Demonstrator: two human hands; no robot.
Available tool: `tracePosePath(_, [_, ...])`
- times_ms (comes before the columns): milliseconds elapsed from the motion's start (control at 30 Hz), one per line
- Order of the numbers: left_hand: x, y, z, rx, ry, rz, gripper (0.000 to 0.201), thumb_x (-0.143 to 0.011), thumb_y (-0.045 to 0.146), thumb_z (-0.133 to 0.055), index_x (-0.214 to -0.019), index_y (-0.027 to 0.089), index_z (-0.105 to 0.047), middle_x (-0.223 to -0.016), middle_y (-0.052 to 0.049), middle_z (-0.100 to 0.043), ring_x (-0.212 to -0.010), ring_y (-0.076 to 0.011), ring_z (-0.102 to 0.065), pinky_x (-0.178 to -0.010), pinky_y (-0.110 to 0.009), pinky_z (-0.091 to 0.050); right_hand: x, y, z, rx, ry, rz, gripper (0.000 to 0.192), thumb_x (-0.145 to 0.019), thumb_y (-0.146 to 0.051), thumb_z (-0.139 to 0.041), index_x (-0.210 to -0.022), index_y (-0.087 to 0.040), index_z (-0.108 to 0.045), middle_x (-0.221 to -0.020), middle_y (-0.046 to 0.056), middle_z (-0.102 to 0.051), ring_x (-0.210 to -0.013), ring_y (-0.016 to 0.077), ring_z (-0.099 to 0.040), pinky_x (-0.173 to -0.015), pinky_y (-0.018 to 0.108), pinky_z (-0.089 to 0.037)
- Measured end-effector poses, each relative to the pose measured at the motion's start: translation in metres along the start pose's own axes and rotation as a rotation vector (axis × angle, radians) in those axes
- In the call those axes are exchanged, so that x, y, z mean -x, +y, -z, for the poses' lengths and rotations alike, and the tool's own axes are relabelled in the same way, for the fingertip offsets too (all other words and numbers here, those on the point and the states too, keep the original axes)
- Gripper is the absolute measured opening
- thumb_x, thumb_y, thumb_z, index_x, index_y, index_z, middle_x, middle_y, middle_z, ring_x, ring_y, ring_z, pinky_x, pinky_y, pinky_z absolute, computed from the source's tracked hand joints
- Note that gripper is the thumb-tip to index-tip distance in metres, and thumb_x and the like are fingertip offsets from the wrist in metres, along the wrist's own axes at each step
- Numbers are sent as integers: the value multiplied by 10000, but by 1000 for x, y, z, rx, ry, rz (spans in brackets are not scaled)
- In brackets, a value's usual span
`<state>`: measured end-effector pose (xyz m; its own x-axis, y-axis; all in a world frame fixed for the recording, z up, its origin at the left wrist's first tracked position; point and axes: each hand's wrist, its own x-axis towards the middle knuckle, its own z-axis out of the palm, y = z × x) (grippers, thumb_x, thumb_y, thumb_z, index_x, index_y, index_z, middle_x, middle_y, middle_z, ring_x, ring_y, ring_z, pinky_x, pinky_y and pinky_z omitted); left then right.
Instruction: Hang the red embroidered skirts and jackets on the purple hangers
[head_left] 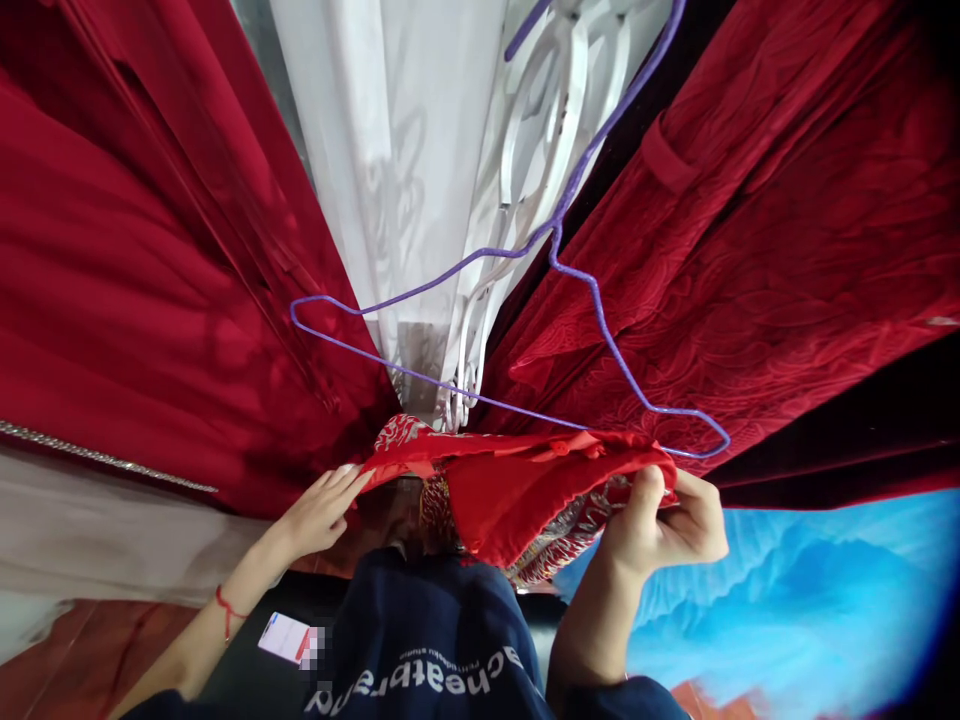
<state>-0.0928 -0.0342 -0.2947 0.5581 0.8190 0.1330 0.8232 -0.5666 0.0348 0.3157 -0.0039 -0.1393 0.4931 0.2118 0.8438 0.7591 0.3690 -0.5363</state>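
A red garment (517, 485) with a patterned silver-and-red lining is stretched between my two hands just below a purple wire hanger (525, 250). My left hand (322, 510) pinches the garment's left edge with its fingers extended. My right hand (667, 520) grips the garment's right edge, thumb on top. The hanger hangs from above in front of a white curtain (405, 170), and its bottom bar runs right above the garment's upper edge.
Dark red curtains (135, 270) hang left and right (787, 230) of the white one. White metal window grillwork (555, 110) shows behind. A blue patterned cloth (795, 600) lies at lower right. A badge card (285, 637) hangs at my waist.
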Motion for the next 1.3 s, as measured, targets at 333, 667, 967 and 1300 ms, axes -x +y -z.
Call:
tracePosePath(333, [-49, 24, 79, 133, 701, 37, 73, -847, 170, -701, -806, 217, -738, -845, -41, -618, -848, -179, -584, -787, -332, -475, -7, 7, 10, 167, 59, -92, 347, -833, -502, -679, -694, -187, -641, -561, -9, -530, -464, 105, -364, -477, 274, -252])
tracePosePath(667, [-93, 107, 131, 211, 461, -407, 278, -903, 28, -552, -1113, 181, -651, -884, -12, -664, -733, -108, -620, -762, -265, -521, -3, -7, 11, 165, 36, -65, 296, -861, -424, -674, -704, -175, -646, -569, -22, -541, -458, 90, -377, -467, 254, -234])
tracePosePath(967, [-115, 178, 106, 198, 188, -48, 224, -889, 321, -599, -963, 132, -694, -1014, -168, -655, -888, -278, -642, -773, -410, -539, 6, -30, 6, 229, -17, -36, 309, -880, -438, -658, -713, -178, -654, -571, -28, -556, -449, 76, -390, -463, 235, -277])
tracePosePath(1300, [-154, 188, 64, 366, 304, 356, 757, -675, 482, -789, -1230, 23, -556, -1200, -273, -533, -1149, -436, -506, -1008, -595, -382, 13, -44, 2, 229, -35, -3, 288, -885, -419, -655, -733, -176, -658, -561, -29, -573, -447, 77, -458, -480, 221, -347])
